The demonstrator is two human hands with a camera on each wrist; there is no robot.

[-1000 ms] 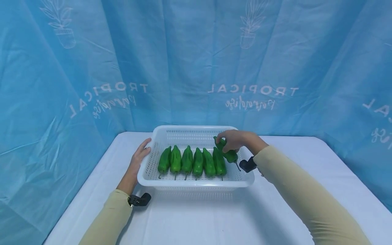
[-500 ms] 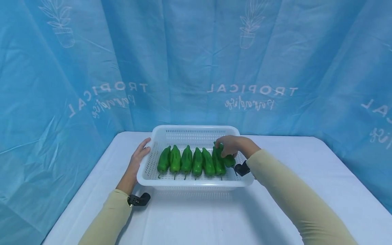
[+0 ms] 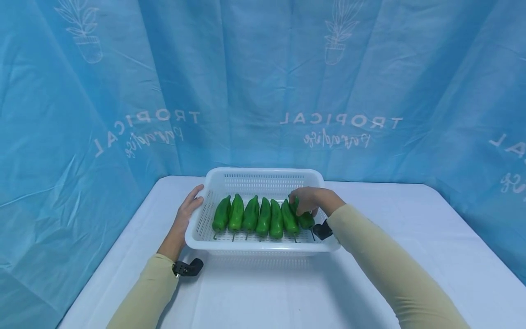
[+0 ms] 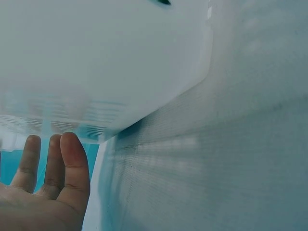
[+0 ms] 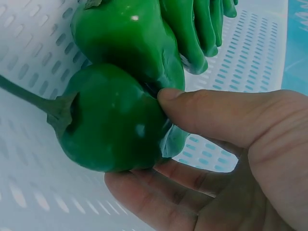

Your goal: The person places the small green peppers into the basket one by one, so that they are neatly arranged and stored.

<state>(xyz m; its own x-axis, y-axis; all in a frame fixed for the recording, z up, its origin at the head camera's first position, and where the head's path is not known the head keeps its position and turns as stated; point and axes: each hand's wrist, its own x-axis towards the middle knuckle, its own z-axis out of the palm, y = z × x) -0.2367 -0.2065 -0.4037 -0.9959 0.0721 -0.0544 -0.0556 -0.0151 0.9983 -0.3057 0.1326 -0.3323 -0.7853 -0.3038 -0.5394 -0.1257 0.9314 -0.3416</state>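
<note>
A white slotted plastic basket [image 3: 263, 246] holds several green peppers [image 3: 249, 214] side by side, stems toward the near rim. At the right end of the row, my right hand [image 3: 308, 200] grips one green pepper [image 5: 113, 118] between thumb and fingers. In the right wrist view its stem points left, and it lies against the neighbouring pepper [image 5: 127, 38]. My left hand [image 3: 186, 212] is at the basket's left end, fingers extended along the outside of the wall. The left wrist view shows those straight fingers [image 4: 74, 163] close to the slotted side.
The basket stands on a table with a white cloth [image 3: 255, 292]. A blue printed curtain [image 3: 263, 82] hangs behind the table and at both sides. Each wrist carries a black camera [image 3: 189, 267].
My right hand has lowered the pepper into the right end of the row, bringing it alongside the others. Several peppers in the row have shifted left. My left hand has stayed in place.
</note>
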